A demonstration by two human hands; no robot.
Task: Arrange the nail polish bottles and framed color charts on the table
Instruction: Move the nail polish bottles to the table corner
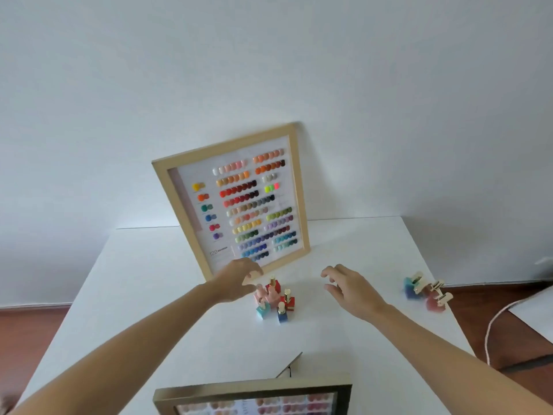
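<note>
The left hand [239, 277] reaches out over the white table [149, 295] with its fingers loosely bent and spread, and it holds nothing; its fingertips [253, 275] hang just above and behind a small bunch of nail polish bottles [273, 299]. These bottles stand up straight with their gold caps pointing up, packed close together: red ones, pink ones, a light blue one and a dark blue one. The right hand [348, 287] is also empty, with fingers relaxed and a little curled, off to the right of the bunch and not touching it. Just past the left fingertips stands the big framed color chart [230, 202] in a light wood frame. Its long side runs up and down, its top leans back toward the white wall [269, 70], and the whole frame tips to the left, so its bottom left corner sits hidden behind the left hand. Rows of colored dots face the person. Far to the right of the right hand, near the table edge, more bottles [426, 290] lie on their sides, blurry, with gold caps pointing up and right. Closest to the person, below both arms, stands a second framed chart [254, 398] in a darker gold frame, cut off by the bottom edge
</note>
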